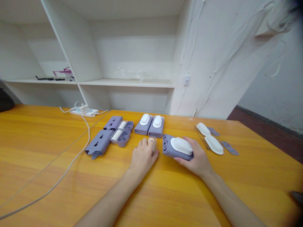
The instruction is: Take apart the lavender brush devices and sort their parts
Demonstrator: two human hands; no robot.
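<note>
I have the right hand (197,156) clamped on a lavender box-shaped plastic holder (174,154) topped by a white ribbed oval (181,146); its long axis runs sideways, slotted end toward the left hand (142,154), which pinches a small clear cup (155,143).

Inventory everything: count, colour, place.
Boxes: 3, purple and white, centre
Clear cup: 1, white inside, centre
Cases: 2, purple, table left
Cylinders: 2, white, beside cases
Cups: 2, purple, beside cylinders
Ovals: 2, white, table right
Strips: 2, purple, beside ovals
Grid: count unclear, brown, by ovals
Power strip: 1, white, back left
Cables: several, white, table, wall
Oddments: several, pink and black, left shelf
Plastic: count unclear, clear, centre shelf
Shelving: 1, white, behind table
Table: 1, orange, foreground
Switch: 1, white, wall
Device: 1, white, top right
Edge objects: 2, dark, both sides
Left hand: 1, on clear cup
Right hand: 1, on box
</note>
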